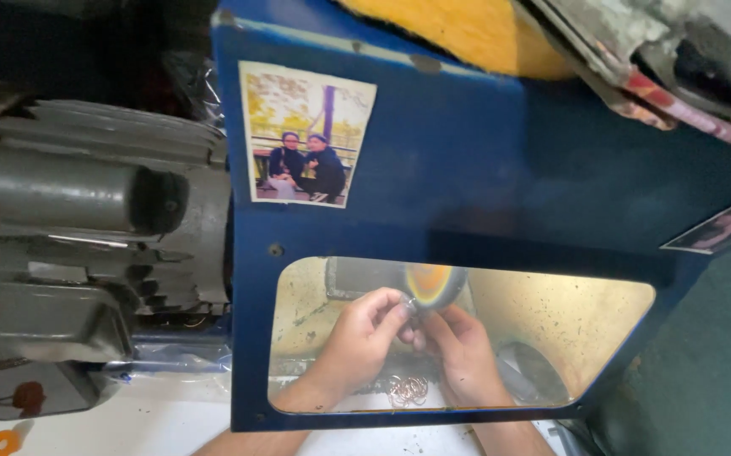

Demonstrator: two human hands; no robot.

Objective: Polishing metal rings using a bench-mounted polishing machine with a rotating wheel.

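Note:
Both my hands reach in under a blue metal hood (467, 169) and show through its clear window. My left hand (357, 342) and my right hand (462, 355) pinch a small metal piece (414, 311) together, their fingertips touching. The piece is pressed up against a spinning buffing wheel (433, 283), blurred orange and grey. Below the hands several thin coppery rings (408, 390) lie on the floor of the booth. The piece itself is too small to make out.
A grey finned electric motor (87, 228) sits to the left of the hood. A photo print (306, 133) is stuck on the hood's front. A dark round opening (534, 371) lies at the booth's right. White bench surface (154, 422) runs below.

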